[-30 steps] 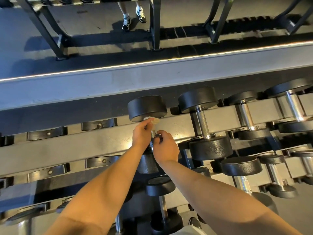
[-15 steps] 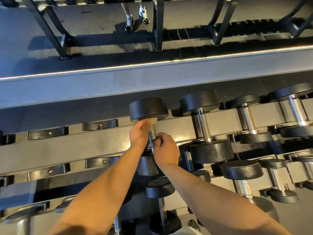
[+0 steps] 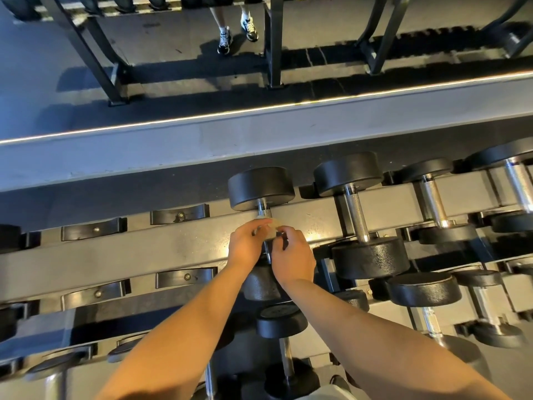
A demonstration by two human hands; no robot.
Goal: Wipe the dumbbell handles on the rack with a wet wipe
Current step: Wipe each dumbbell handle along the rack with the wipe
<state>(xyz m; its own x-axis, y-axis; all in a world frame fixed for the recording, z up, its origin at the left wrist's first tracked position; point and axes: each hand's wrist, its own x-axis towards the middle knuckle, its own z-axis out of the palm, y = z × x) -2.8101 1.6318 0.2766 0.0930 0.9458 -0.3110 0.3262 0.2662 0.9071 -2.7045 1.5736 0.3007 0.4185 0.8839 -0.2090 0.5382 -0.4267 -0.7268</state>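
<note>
The left hand (image 3: 248, 243) pinches the wet wipe (image 3: 271, 226) against the dumbbell handle (image 3: 264, 210), just below its far head (image 3: 261, 187). The right hand (image 3: 292, 255) grips the handle nearer. Bunched, the wipe may skip the knurling.

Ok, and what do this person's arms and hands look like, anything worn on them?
The left forearm and right forearm are bare as far as the frame shows, no sleeves. The left hand and right hand have no gloves; no watch, band or ring is visible. A pale bit of fabric at the bottom edge may be clothing.
</note>
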